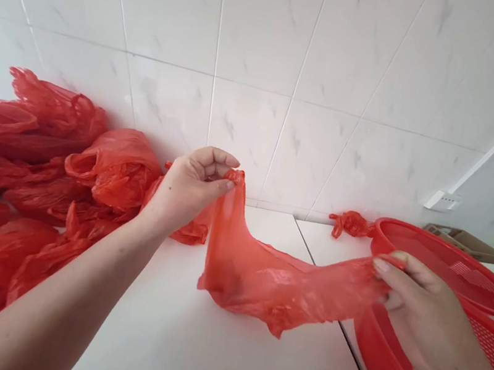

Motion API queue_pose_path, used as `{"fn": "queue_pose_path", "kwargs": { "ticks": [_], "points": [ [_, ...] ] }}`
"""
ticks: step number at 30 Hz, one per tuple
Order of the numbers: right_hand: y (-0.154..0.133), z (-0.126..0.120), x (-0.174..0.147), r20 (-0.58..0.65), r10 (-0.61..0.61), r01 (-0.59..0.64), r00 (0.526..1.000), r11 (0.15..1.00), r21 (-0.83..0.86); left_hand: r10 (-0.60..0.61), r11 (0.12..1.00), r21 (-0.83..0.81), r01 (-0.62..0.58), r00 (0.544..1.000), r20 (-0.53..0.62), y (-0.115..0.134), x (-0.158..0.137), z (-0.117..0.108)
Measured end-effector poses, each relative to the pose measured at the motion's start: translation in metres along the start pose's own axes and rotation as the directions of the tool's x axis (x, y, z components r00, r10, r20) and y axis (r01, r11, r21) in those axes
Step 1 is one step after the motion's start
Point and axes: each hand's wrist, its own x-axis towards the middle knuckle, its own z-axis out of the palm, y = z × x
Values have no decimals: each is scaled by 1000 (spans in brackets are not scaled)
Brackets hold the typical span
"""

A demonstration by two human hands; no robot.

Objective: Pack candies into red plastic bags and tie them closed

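Note:
A red plastic bag (270,276) is stretched between my two hands, just above the white table. My left hand (195,183) pinches its upper left corner between thumb and fingers. At the opposite end, my right hand (411,298) grips the gathered plastic, lower than the left. The bag sags in the middle, with a crumpled bunch along its bottom edge. It is thin enough to let light through. Part of my right hand's fingers is hidden behind the plastic and the hand itself.
Many crumpled red bags (43,171) are heaped at the left against the tiled wall (257,86). On the right are red plastic baskets (448,242), a small knotted red bag (349,223), a cardboard box (467,243) and a wall socket (442,201). A seam crosses the white table (211,354).

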Motion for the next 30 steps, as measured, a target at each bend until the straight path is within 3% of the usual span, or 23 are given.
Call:
{"fn": "queue_pose_path", "kwargs": {
  "ticks": [5,9,12,15,17,20,22,24,26,28,30],
  "points": [
    [-5,10,3,-16,-10,13,1000,985,170,26,999,34,-27,999,27,-4,-4,6],
    [-3,32,4,90,45,-76,995,920,385,6,994,107,-23,988,156,-8,-11,16],
    [-5,58,-4,185,68,-154,980,854,498,51,962,252,-102,978,201,-7,-15,25],
    [-11,86,-19,256,71,-181,964,881,438,108,925,336,-176,972,209,-2,-18,36],
    [-15,101,-27,357,87,-201,930,933,298,97,945,282,-164,967,236,-2,-21,42],
    [-15,115,-28,538,71,-146,840,984,99,29,988,138,-70,959,283,-8,-27,49],
    [-11,121,-23,541,72,-115,838,992,47,87,981,148,-122,971,222,-17,-32,50],
    [-4,124,-16,498,106,-171,861,982,87,228,932,245,-268,957,182,-29,-37,49],
    [2,126,-11,494,133,-257,859,948,191,307,862,327,-388,911,274,-41,-41,48],
    [7,126,-9,512,119,-282,851,925,255,302,807,386,-446,875,379,-53,-43,48],
    [12,123,-9,547,80,-248,833,938,242,276,782,434,-447,873,402,-61,-45,48]
  ]
}}
